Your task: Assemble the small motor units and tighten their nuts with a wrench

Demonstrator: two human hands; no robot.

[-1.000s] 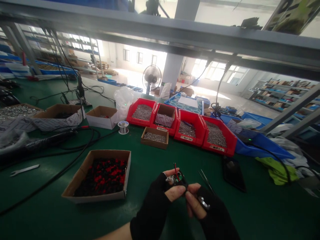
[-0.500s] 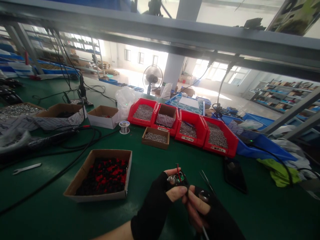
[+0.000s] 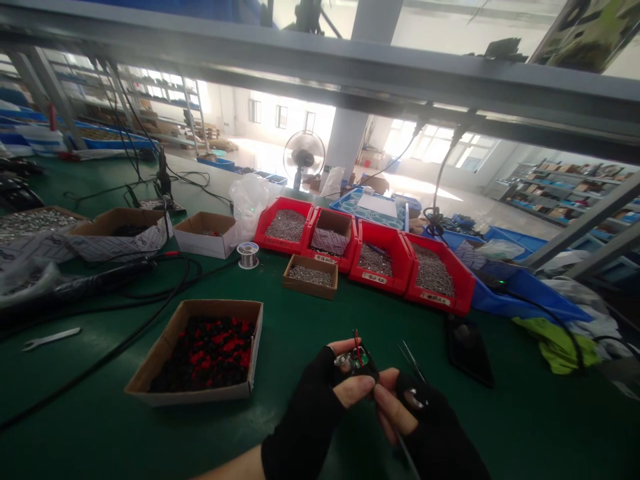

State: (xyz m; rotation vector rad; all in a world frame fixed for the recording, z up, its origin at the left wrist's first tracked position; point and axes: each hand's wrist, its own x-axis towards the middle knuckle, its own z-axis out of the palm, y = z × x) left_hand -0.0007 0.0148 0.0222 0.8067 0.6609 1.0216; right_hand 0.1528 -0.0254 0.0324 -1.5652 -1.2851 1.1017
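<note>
A small black housing with a green circuit board inside and red wires standing up from it is pinched in my left hand, thumb in front and fingers behind. My right hand is closed beside it, with thumb and fingertips at the housing's lower right corner. A thin, rod-like metal tool runs down from under my right fingers; its tip is hidden. Something shiny and rounded shows against the right glove, and I cannot make out what it is. Both hands wear black fingerless gloves.
Tweezers and a black phone lie right of my hands. A cardboard box of black and red parts stands left. Behind are a small carton, red bins of metal parts and a solder spool. A wrench lies far left.
My right fingers have shifted slightly at the housing's corner, and the metal tool below them has tilted a little and moved left. My left hand keeps its hold on the housing.
</note>
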